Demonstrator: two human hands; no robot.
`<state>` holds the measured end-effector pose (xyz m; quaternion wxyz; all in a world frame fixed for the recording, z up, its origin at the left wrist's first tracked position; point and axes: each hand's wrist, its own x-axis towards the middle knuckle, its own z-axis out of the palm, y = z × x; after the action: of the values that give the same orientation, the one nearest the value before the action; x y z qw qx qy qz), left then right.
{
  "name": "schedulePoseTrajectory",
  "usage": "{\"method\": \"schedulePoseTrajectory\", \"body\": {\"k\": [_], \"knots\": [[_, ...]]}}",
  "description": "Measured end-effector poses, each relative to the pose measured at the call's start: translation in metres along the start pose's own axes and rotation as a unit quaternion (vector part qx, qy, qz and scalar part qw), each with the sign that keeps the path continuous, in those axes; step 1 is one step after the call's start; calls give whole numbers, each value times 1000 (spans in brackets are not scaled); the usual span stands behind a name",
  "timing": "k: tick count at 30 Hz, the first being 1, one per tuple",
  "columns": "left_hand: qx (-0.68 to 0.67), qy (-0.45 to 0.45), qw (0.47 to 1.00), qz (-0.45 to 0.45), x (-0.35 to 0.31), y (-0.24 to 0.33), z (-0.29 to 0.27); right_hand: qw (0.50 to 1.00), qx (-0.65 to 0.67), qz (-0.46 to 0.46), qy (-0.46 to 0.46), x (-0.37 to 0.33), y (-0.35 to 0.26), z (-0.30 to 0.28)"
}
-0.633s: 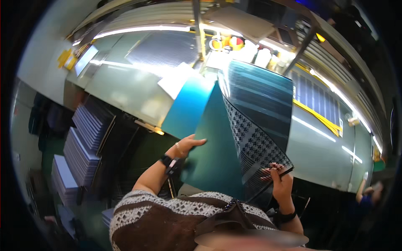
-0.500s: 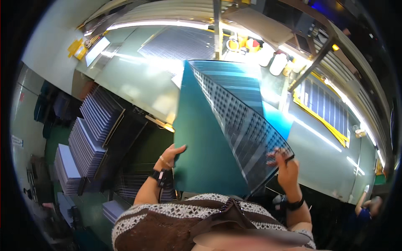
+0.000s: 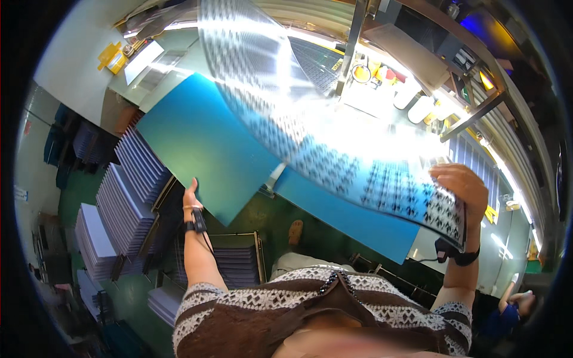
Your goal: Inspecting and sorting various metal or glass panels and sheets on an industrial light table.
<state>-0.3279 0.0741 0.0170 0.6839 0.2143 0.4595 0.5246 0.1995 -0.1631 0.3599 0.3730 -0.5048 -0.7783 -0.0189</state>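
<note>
The person's left hand (image 3: 191,194) is pinching the lower edge of a teal sheet (image 3: 203,143), with the thumb lying along the upper face; the remaining fingers are hiding beneath it. This sheet is slanting out to the person's left, its outer side overlapping the view of stacked grey-violet panels (image 3: 122,203). The right hand (image 3: 459,185) is gripping the near right end of a clear film (image 3: 388,188) bearing a dark repeating pattern — the fingers are bending over its edge, while the thumb's position is not showing clearly. The film is curving from there up to the top of the view, its far stretch blurring under glare. Whether it is touching the teal sheet cannot be told. A second blue sheet (image 3: 346,212) is lying below the film, at the near edge of the pale green surface (image 3: 508,227). White bottles (image 3: 421,110) are standing farther back — just beside a metal post (image 3: 352,53) — and a co-worker (image 3: 507,313) is appearing at far right.
</note>
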Motion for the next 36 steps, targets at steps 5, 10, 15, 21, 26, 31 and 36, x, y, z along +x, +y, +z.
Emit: {"method": "schedulePoseTrajectory", "body": {"k": [5,10,15,21,26,31,36], "knots": [[360,20,926,-108,92,27,5,985,-15,148,-88,-43,4,14],[407,240,879,-70,124,-2,-56,926,10,345,-155,-124,19,44],[573,423,701,22,23,-77,-11,900,-8,415,-131,-192,19,61],[380,112,895,-203,-61,-155,75,894,30,425,-138,-240,15,45],[416,33,893,-169,-40,-170,119,901,18,397,-173,-267,19,51],[460,-33,865,-196,-20,-182,108,902,-88,362,-217,-309,17,70],[466,-2,861,-205,-32,-171,112,729,-326,590,124,-401,-4,103]]}}
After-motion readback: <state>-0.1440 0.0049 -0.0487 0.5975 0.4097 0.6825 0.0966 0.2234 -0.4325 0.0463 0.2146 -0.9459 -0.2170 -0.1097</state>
